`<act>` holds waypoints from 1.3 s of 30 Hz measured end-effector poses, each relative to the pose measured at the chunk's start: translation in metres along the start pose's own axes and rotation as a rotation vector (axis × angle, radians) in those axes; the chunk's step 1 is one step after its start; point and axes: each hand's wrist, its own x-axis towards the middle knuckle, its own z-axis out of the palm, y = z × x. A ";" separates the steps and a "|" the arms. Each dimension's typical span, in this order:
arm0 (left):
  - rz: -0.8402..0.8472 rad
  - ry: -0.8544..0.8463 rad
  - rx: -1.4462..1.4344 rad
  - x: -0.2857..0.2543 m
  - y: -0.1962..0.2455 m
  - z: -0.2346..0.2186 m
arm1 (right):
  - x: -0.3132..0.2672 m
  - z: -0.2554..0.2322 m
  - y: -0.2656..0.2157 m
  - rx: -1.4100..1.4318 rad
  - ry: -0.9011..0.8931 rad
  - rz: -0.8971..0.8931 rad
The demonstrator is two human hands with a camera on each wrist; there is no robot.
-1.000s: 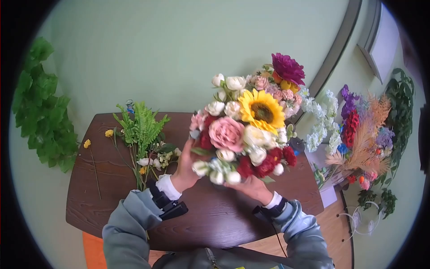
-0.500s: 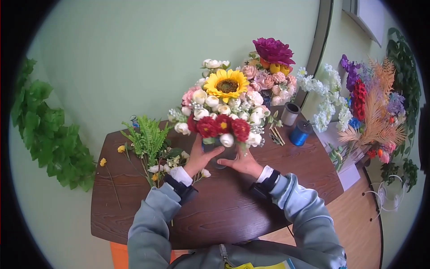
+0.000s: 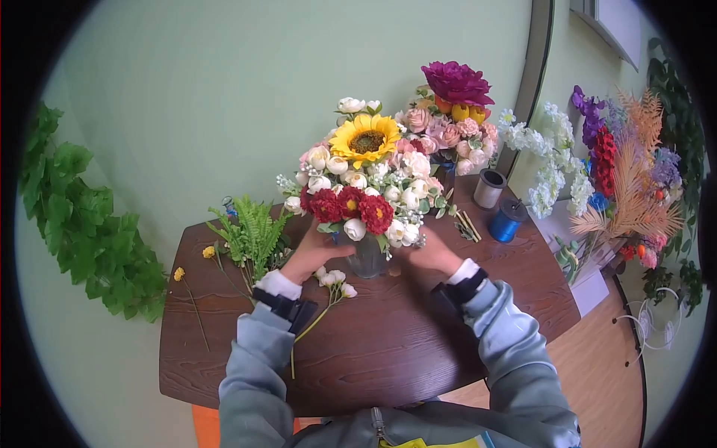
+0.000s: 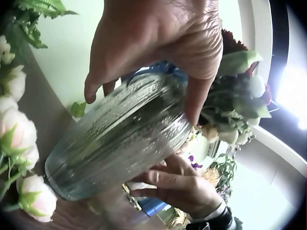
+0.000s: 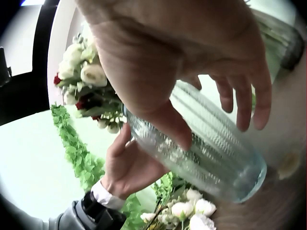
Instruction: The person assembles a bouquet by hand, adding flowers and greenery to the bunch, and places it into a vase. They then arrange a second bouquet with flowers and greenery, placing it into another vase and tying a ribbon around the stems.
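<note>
A ribbed clear glass vase (image 3: 368,263) stands on the dark wooden table, packed with flowers. A yellow sunflower (image 3: 366,142) tops the bunch, above white blooms and several dark red flowers (image 3: 376,215). My left hand (image 3: 312,254) holds the vase from the left near its neck, thumb across the near side; its fingers are partly hidden behind the glass. On the other side my right hand (image 3: 429,252) is beside the vase, its fingers (image 5: 243,103) spread and loosely extended, thumb overlapping the glass in the right wrist view. A blue band (image 4: 165,69) shows around the vase's neck.
Left on the table lie green fern (image 3: 252,231), a yellow-flowered stem (image 3: 196,310) and a white-flowered stem (image 3: 314,325). Behind stands another bouquet (image 3: 457,112). At right are a blue spool (image 3: 506,222), a grey cup (image 3: 489,190) and small sticks (image 3: 469,226).
The vase of flowers has come down from tilted in front of me to upright on the table. My right hand has loosened and shifted right. White flowers at the left now show more.
</note>
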 end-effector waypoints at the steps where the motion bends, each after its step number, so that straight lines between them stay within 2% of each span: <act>1: 0.006 0.001 -0.001 -0.004 0.005 -0.008 | 0.002 -0.012 0.010 -0.100 0.055 -0.052; 3: -0.004 0.198 0.054 -0.015 0.026 -0.016 | 0.002 -0.039 -0.019 0.137 0.320 0.147; 5: 0.146 0.574 0.018 -0.025 0.037 -0.014 | 0.009 -0.063 -0.030 0.147 0.552 -0.170; 6: 0.147 0.570 0.016 -0.027 0.047 -0.011 | 0.010 -0.072 -0.040 0.247 0.607 -0.146; 7: 0.342 0.646 0.095 -0.030 0.061 -0.007 | 0.008 -0.080 -0.061 0.348 0.661 -0.120; 8: 0.538 0.720 0.175 -0.034 0.076 -0.004 | 0.008 -0.084 -0.077 0.350 0.668 -0.182; 9: 0.536 0.719 0.174 -0.038 0.090 0.003 | 0.009 -0.085 -0.092 0.349 0.669 -0.179; 11: 0.656 0.632 0.390 -0.044 0.118 0.027 | 0.010 -0.086 -0.120 0.094 0.606 -0.361; 13: 0.694 0.604 0.503 -0.043 0.133 0.045 | 0.011 -0.083 -0.141 0.013 0.541 -0.370; 15: 0.758 0.439 0.806 -0.040 0.143 0.059 | 0.019 -0.081 -0.148 -0.233 0.466 -0.447; 16: 0.757 0.437 0.807 -0.038 0.145 0.065 | 0.022 -0.079 -0.149 -0.269 0.464 -0.444; 18: 0.760 0.297 0.999 -0.035 0.149 0.075 | 0.027 -0.076 -0.149 -0.355 0.456 -0.459; 19: 0.764 0.296 1.001 -0.034 0.151 0.081 | 0.030 -0.074 -0.148 -0.444 0.446 -0.474; 21: 0.742 0.315 1.129 -0.032 0.154 0.089 | 0.035 -0.071 -0.143 -0.414 0.476 -0.482; 23: 0.728 0.311 1.147 -0.029 0.148 0.088 | 0.038 -0.072 -0.140 -0.308 0.395 -0.331; 27: 0.740 0.344 1.170 -0.027 0.140 0.076 | 0.041 -0.077 -0.130 -0.162 0.434 -0.315; 29: 0.732 0.353 1.138 -0.028 0.138 0.074 | 0.044 -0.078 -0.127 -0.089 0.530 -0.364; 31: 0.760 0.374 1.096 -0.028 0.137 0.072 | 0.038 -0.080 -0.134 -0.135 0.568 -0.397; 33: 0.762 0.373 1.088 -0.029 0.136 0.072 | 0.030 -0.078 -0.148 -0.153 0.478 -0.495; 35: 0.764 0.372 1.079 -0.028 0.135 0.071 | 0.019 -0.076 -0.159 -0.176 0.411 -0.490; 37: 0.778 0.389 1.080 -0.027 0.133 0.070 | 0.012 -0.076 -0.165 -0.437 0.187 -0.612; 39: 0.776 0.387 1.075 -0.028 0.133 0.067 | 0.010 -0.076 -0.164 -0.409 0.133 -0.537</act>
